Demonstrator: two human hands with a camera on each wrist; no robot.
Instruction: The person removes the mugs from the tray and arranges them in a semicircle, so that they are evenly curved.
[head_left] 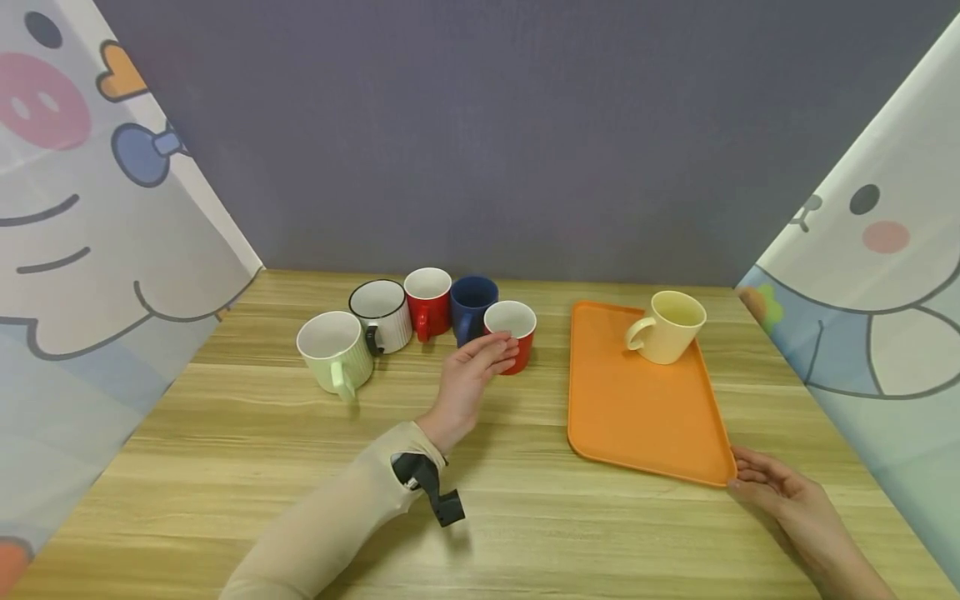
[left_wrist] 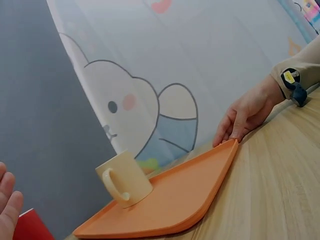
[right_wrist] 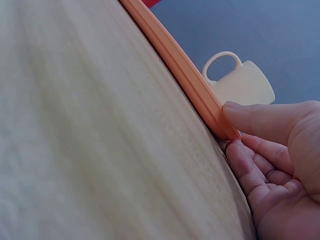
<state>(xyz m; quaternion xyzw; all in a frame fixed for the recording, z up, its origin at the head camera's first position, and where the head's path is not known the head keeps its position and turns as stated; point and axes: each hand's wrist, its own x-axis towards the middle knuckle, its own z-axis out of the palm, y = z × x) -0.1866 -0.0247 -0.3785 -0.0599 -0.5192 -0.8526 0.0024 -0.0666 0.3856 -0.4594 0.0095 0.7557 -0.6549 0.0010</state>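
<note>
My left hand [head_left: 467, 379] is at the front left of a red mug [head_left: 522, 354] with a white inside, its fingers fairly straight and overlapping the mug's side. The mug's handle is hidden. In the left wrist view the fingertips show at the left edge, beside the red mug [left_wrist: 31, 227]. At the near right corner of an orange tray [head_left: 637, 408], my right hand [head_left: 797, 508] pinches the rim, the thumb [right_wrist: 260, 120] on one side and curled fingers below. A pale yellow mug [head_left: 673, 332] stands upright at the tray's far right, handle pointing left.
Left of the red mug, a dark blue mug [head_left: 474, 298], another red mug [head_left: 429, 296], a white mug with black rim [head_left: 384, 321] and a pale green mug [head_left: 337, 358] stand on the wooden table [head_left: 525, 533]. A grey wall [head_left: 495, 150] rises behind.
</note>
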